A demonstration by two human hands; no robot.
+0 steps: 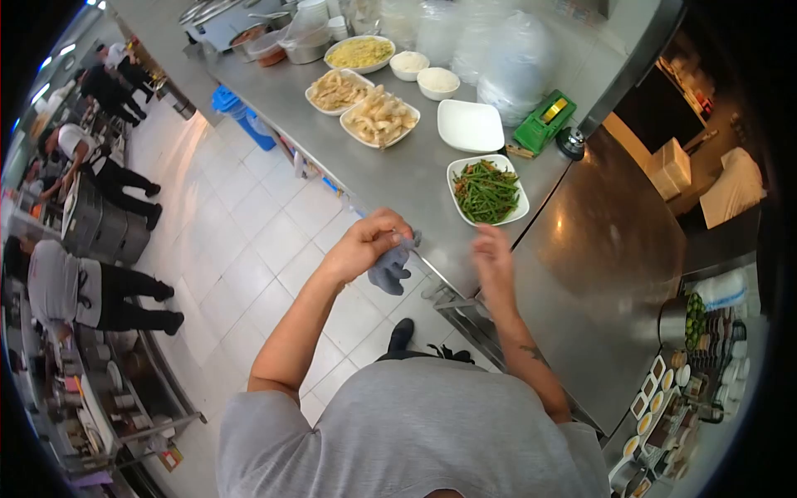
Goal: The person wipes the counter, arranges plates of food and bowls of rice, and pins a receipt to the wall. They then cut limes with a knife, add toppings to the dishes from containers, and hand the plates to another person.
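My left hand (375,241) is closed on a grey-blue cloth (389,267) that hangs down beside the counter's front edge. My right hand (493,261), a little blurred, is raised just in front of a white square bowl (524,204) of green beans (485,192). Its fingers look loosely bent and apart, with nothing seen in them. Behind the beans stands a bare white square dish (471,126). Two white dishes of pale fried food (382,117) sit farther left on the steel counter (332,153).
A green tape dispenser (544,122) and a small black-and-silver object (571,143) stand at the back right. Plastic-wrapped stacks (512,70) line the wall. A dish of yellow food (360,54) is farther back. Co-workers (66,282) stand across the tiled aisle (224,224).
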